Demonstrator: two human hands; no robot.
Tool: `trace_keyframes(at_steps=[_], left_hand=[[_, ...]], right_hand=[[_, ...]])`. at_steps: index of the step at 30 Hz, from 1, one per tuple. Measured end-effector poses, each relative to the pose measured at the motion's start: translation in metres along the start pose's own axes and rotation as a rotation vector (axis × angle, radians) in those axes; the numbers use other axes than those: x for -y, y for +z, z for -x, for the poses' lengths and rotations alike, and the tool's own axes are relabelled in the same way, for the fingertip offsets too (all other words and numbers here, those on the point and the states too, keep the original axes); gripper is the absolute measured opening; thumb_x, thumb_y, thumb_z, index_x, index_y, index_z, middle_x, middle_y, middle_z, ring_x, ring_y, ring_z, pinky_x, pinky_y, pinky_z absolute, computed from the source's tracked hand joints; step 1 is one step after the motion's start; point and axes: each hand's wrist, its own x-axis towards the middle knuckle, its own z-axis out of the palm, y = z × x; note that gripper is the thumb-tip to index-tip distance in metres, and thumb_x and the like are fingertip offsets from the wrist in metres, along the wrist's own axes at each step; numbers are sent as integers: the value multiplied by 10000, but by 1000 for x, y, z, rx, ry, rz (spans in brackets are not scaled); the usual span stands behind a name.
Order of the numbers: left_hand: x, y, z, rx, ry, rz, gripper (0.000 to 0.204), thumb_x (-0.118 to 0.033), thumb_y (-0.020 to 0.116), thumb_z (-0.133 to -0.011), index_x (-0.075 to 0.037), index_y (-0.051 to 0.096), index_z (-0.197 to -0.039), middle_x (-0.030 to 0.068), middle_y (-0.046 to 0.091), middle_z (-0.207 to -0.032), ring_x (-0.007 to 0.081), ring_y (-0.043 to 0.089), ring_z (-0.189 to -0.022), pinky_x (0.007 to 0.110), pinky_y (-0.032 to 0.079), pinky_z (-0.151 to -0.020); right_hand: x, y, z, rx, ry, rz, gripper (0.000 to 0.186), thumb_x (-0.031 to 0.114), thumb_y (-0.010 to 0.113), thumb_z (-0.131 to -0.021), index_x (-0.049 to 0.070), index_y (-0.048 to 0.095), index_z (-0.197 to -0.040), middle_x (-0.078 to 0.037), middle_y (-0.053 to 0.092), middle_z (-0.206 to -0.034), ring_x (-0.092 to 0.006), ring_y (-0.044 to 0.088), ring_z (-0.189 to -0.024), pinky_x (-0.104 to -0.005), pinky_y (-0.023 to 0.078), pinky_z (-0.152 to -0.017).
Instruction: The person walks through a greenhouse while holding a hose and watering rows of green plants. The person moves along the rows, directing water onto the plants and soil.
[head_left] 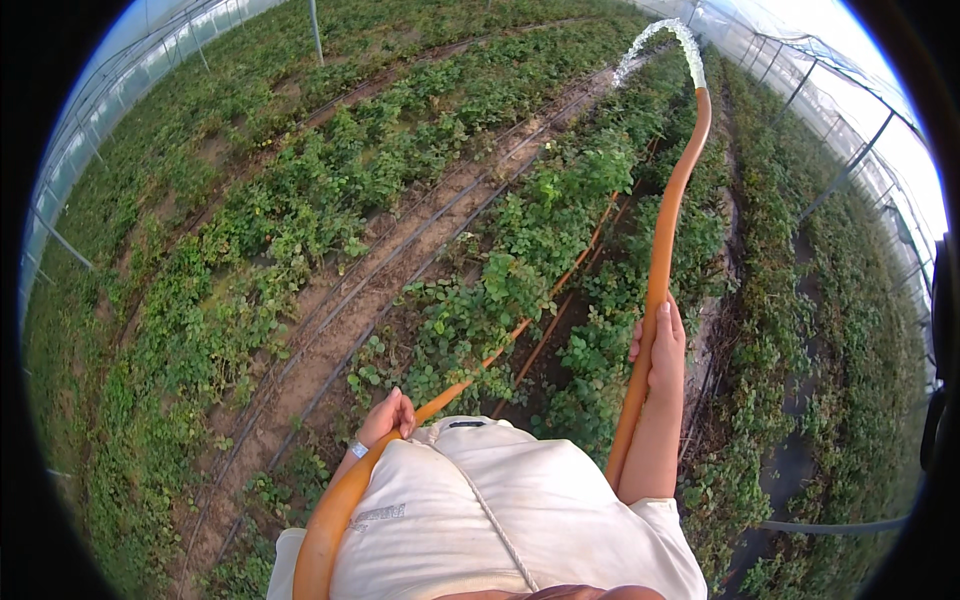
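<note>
A thick orange hose (672, 205) rises on the right side, and water (668, 30) gushes from its far end, curving over to the left. My right hand (662, 340) is wrapped round this hose, with the arm stretched forward. Another stretch of orange hose (335, 515) comes up past my left side and runs on forward between the plants. My left hand (388, 416) is closed at it, close to my waist; the hose partly hides the palm. A pale band circles the left wrist. Both hose stretches pass out of view near my body.
Rows of low leafy bushes (510, 285) stretch ahead on both sides. Thin dark drip pipes (400, 245) lie along the bare soil path (330, 310) to the left. Metal posts (848, 170) hold up the plastic-covered greenhouse. A white cord (495, 520) hangs over my cream shirt.
</note>
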Motion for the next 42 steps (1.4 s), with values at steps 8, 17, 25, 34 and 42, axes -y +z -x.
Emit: trace_keyframes(at_steps=[8,17,25,34,42], left_hand=[[6,-5,10,-34,13,26,576,-514,307,-1053,-74,537,-761,39,492,-529,138,466,-485,253,379,-509],[9,-12,12,-36,7,16,576,-518,312,-1050,-81,542,-753,39,497,-522,137,466,-477,255,379,-503],[2,-9,10,-26,-19,16,568,-508,313,-1053,-82,542,-755,35,488,-517,138,466,-490,253,382,-520],[1,-15,5,11,-59,2,556,-498,310,-1057,-83,531,-761,28,484,-528,141,461,-495,258,380,-516],[-5,-8,-4,52,-82,-33,546,-488,310,-1060,-86,525,-758,29,479,-527,137,468,-498,255,379,-512]], right_hand=[[-23,17,-1,73,83,22,451,347,428,-1056,188,411,-1478,-30,543,-667,-122,518,-473,-283,468,-426],[-60,30,5,155,184,10,454,329,438,-1055,181,420,-1484,-26,549,-668,-117,515,-481,-282,471,-437],[-96,44,17,201,312,20,473,337,436,-1053,182,393,-1497,-34,560,-669,-133,526,-479,-291,468,-443],[-139,45,47,283,440,109,494,382,447,-1046,214,380,-1506,-25,559,-681,-129,528,-502,-289,462,-474],[-155,29,78,275,520,95,479,338,438,-1048,217,381,-1508,-32,543,-681,-134,504,-487,-296,449,-459]])
